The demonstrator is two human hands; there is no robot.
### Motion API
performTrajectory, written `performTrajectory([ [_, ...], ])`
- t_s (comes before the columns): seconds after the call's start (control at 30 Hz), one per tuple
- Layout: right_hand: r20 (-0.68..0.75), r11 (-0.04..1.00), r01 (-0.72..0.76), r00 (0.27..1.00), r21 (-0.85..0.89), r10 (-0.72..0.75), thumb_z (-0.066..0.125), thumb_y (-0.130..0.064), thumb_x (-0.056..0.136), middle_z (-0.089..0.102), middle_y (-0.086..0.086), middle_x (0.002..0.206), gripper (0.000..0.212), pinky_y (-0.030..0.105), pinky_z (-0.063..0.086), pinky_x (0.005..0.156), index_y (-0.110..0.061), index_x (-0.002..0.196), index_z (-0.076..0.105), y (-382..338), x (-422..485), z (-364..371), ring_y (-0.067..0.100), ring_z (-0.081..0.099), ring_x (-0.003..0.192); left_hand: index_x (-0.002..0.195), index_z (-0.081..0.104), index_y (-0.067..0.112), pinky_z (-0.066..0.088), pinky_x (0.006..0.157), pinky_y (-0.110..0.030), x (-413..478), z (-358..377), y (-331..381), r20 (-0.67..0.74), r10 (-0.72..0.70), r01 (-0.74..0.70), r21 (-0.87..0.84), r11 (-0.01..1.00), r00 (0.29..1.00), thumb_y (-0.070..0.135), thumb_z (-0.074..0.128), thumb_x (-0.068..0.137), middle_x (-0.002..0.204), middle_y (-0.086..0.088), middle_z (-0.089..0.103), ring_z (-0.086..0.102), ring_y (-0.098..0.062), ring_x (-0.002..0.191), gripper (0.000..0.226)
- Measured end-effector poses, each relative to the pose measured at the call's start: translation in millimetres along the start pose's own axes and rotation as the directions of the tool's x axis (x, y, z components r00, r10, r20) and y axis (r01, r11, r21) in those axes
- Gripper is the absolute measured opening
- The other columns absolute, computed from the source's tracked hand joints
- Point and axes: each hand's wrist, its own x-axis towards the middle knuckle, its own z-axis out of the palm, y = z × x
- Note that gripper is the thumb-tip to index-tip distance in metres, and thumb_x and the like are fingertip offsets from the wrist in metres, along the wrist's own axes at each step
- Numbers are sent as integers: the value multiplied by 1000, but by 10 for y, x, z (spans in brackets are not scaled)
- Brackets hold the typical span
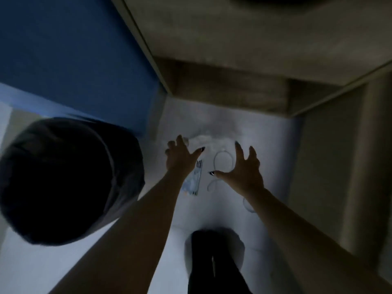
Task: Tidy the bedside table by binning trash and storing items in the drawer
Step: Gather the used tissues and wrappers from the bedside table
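Note:
Both my hands reach down with fingers spread and hold nothing. My left hand (182, 158) hovers at the near edge of a crumpled white tissue (204, 141). My right hand (244, 168) hovers over a looped white cable (221, 161), thumb near the loop. A flat pale blue packet (194, 181) lies between my wrists. All these lie on a white surface (265, 145) below the brown bedside table top (233, 49). The picture is dim and blurred, and I cannot tell whether that surface is a drawer bottom or the floor.
A round bin lined with a black bag (63, 179) stands at my left. A blue bed side (74, 56) fills the upper left. A brown panel (322, 158) rises at the right. My legs in black (214, 262) are at the bottom.

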Motion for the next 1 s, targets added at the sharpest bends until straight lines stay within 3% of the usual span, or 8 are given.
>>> performTrajectory([
  [0.17,-30,996,-39,999,-77,37,76,-68,57,15,17,150,122,48,48,90,-31,149,5,350,538,718,40,30,130,145,18,5,39,100,-47,533,650,-293,-85,-138,139,-4,990,987,61,63,77,144,-23,28,34,-40,130,100],
  [0.27,-135,999,-2,991,-43,-3,80,-50,67,28,17,139,103,42,52,81,-24,146,18,420,751,934,37,41,119,143,17,6,38,100,-48,768,819,-372,-173,-205,197,-66,978,963,54,76,68,142,-21,29,33,-38,129,106],
  [0.33,-141,995,27,990,98,-13,81,-32,72,43,19,130,85,44,55,82,-21,138,27,436,870,988,37,52,111,142,17,8,38,101,-50,876,893,-418,-155,-255,228,-170,959,955,46,82,64,140,-20,35,36,-38,129,108],
  [0.47,-57,956,24,998,293,-8,74,-13,78,62,16,111,48,50,58,73,-12,112,40,440,949,1061,37,65,94,134,35,4,43,98,-36,974,900,-478,-35,-248,223,-332,917,968,33,84,67,136,-18,50,50,-33,125,88],
  [0.6,26,941,-53,999,335,47,73,-7,77,67,16,103,34,50,59,72,-6,104,52,461,849,972,37,68,88,123,59,2,44,85,-25,826,691,-369,23,-152,152,-303,941,988,33,80,74,126,-16,62,60,-27,116,63],
  [0.73,35,924,-97,995,370,90,77,-8,76,65,13,83,27,46,61,61,-10,88,53,352,399,446,32,71,72,122,59,1,48,95,-35,365,234,-228,17,-180,175,-345,922,983,32,81,72,125,-18,62,60,-32,115,63],
  [0.83,27,902,-141,989,409,143,79,-6,74,65,13,76,28,43,59,50,-10,84,53,57,-174,-293,27,70,58,112,63,1,52,86,-43,-176,-241,-20,86,-190,208,-460,863,978,31,83,65,112,-21,66,64,-39,105,59],
  [1.0,13,872,-130,990,472,140,77,2,74,56,5,60,28,30,55,40,-7,81,51,-609,-974,-1745,11,60,35,113,61,-3,45,79,-32,-1091,-1313,682,76,-101,126,-536,835,992,10,78,75,102,-14,60,58,-24,97,44],
])
